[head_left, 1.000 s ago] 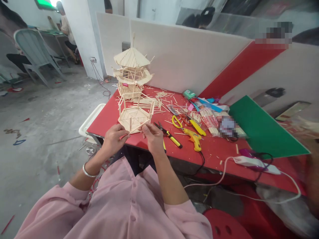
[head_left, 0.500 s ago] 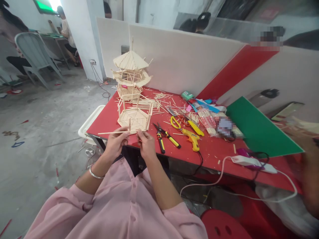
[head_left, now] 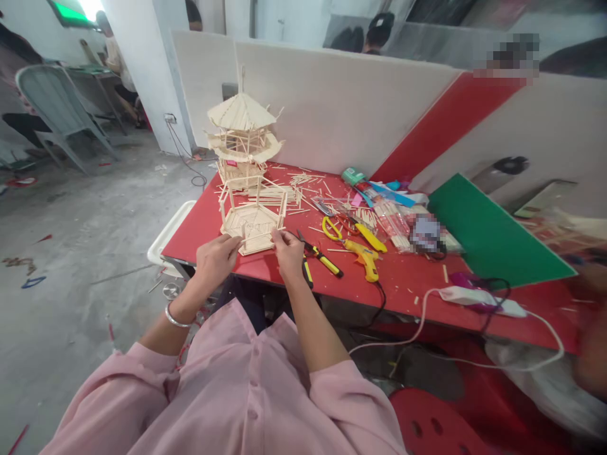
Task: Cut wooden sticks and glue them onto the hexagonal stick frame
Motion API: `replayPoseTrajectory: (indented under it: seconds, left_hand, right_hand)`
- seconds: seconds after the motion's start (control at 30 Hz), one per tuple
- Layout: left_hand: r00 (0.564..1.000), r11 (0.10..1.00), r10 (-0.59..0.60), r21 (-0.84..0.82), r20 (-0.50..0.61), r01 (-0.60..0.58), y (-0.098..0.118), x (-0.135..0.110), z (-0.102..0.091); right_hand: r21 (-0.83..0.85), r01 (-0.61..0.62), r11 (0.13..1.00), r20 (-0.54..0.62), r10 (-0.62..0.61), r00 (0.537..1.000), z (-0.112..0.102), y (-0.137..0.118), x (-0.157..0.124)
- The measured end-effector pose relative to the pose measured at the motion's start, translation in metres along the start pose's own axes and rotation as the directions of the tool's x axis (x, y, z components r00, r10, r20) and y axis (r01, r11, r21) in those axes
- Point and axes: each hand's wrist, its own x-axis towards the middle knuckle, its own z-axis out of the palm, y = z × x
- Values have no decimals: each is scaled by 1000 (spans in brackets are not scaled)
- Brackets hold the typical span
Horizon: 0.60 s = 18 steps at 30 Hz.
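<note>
Between my two hands a thin wooden stick (head_left: 257,237) runs level across the near side of a six-sided stick frame (head_left: 253,221) with upright posts and a floor of sticks. My left hand (head_left: 219,256) pinches the stick's left end, close to a short post. At the other end, my right hand (head_left: 288,251) grips it between thumb and fingers. Behind the frame stands a pagoda model (head_left: 244,129) of the same sticks, with two roof tiers. Cutting pliers (head_left: 325,260) with yellow and black handles lie just right of my right hand, partly hidden by it.
On the red table (head_left: 190,237) lie a yellow glue gun (head_left: 364,258), yellow-handled scissors (head_left: 332,229), loose sticks (head_left: 279,194) and bagged sticks (head_left: 393,224). A green board (head_left: 497,234) leans at the right beside a power strip (head_left: 481,300). A white partition (head_left: 322,107) closes the back.
Both hands have moved forward and apart, bringing the stick from before the table's edge to the frame's near side. My right hand now covers part of the pliers. The camera view shifted slightly.
</note>
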Motion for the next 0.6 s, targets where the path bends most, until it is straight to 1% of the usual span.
replayPoseTrajectory:
  seconds: [0.13,0.17,0.23,0.3,0.47,0.6]
  left_hand:
    - [1000,1000,-20,-14,-14,20,1,1,-5]
    - [1000,999,-23,-22,-11,23,1,1,-6]
    - [1000,999,-29,-28,-10,29,-1,2,-6]
    - [999,999,-32,-27,-16,31,-3,3,-5]
    - [999,998,-18,-56,-34,16,-4,7,1]
    - [999,998,-15,-66,-46,11,-3,8,3]
  right_hand:
    - [-45,80,996,-133,-86,987,-3,3,3]
    - [-50,88,995,-150,-95,984,-3,4,3]
    - [-75,103,992,-141,-113,984,-4,5,3]
    - [-137,139,981,-117,-156,981,-4,5,4]
    - [-268,245,932,-134,-288,948,-6,3,5]
    - [-333,293,896,-127,-351,928,-7,1,5]
